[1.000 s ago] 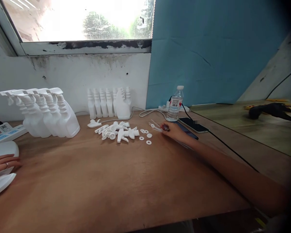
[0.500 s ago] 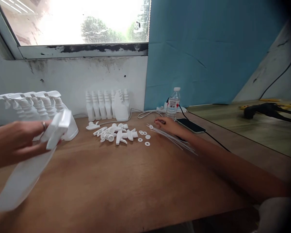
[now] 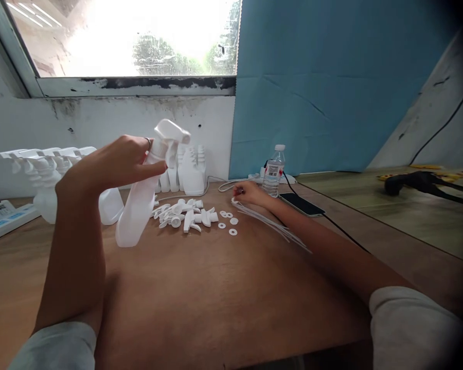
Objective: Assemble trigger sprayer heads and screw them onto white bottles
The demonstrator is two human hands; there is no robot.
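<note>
My left hand (image 3: 121, 162) is wrapped round the neck of a white spray bottle (image 3: 137, 210). A trigger head sits on that bottle, which hangs tilted above the table with its nozzle toward the right. My right hand (image 3: 252, 193) rests at the far ends of several thin white tubes (image 3: 272, 223), its fingers curled together; what they hold, if anything, is hidden. Just left of it lie several flat white washers (image 3: 234, 221). A loose pile of white trigger heads (image 3: 181, 211) lies between my two hands.
White spray bottles with heads (image 3: 48, 174) stand at the left, bottles without heads (image 3: 194, 174) by the wall. A power strip (image 3: 10, 222) lies far left. Beyond my right hand are a water bottle (image 3: 273, 172), a phone (image 3: 301, 204) and cables.
My left hand has swung right and up with the spray bottle, from the left edge to in front of the row by the wall. My right hand has shifted slightly left, to the tube ends.
</note>
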